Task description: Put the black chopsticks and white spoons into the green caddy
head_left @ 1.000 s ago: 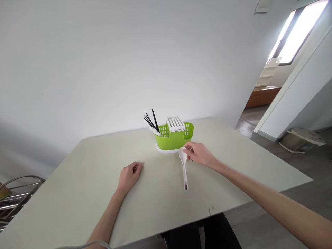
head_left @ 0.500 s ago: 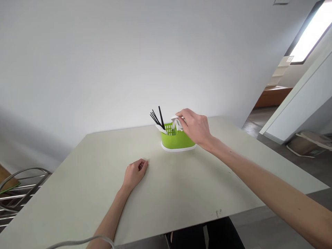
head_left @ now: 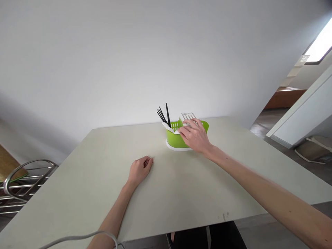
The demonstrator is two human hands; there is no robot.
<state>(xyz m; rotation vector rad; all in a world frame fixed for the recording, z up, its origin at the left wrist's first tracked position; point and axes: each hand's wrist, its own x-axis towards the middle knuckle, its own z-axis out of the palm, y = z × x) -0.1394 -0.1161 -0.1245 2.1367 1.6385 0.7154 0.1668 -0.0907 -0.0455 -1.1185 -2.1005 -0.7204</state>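
Note:
Near the back of the table, my right hand (head_left: 196,137) reaches over a green basket (head_left: 175,141) with a white base. Its thumb and fingers are apart, and the lowest fingertip is at a white spoon-like piece (head_left: 177,132) at the front rim; the rest of that piece is hidden. Left of it, a white spoon (head_left: 168,127) leans out of the basket beside black chopsticks (head_left: 168,114). Behind my fingers stands a white slotted holder (head_left: 188,116), partly covered. My left hand (head_left: 140,170) rests on the table with fingers curled and nothing visible in them.
The pale table (head_left: 109,166) meets a white wall (head_left: 124,62) along its back edge. A grey cable (head_left: 77,237) crosses my left forearm. At the left stands a metal rack (head_left: 28,181); a bag-like object (head_left: 312,148) lies on the floor at the right.
My right hand has lowered toward the basket's front rim, its fingers spreading from a pinch on a white piece. The white slotted holder now shows. The view has shifted slightly; my left hand stays resting.

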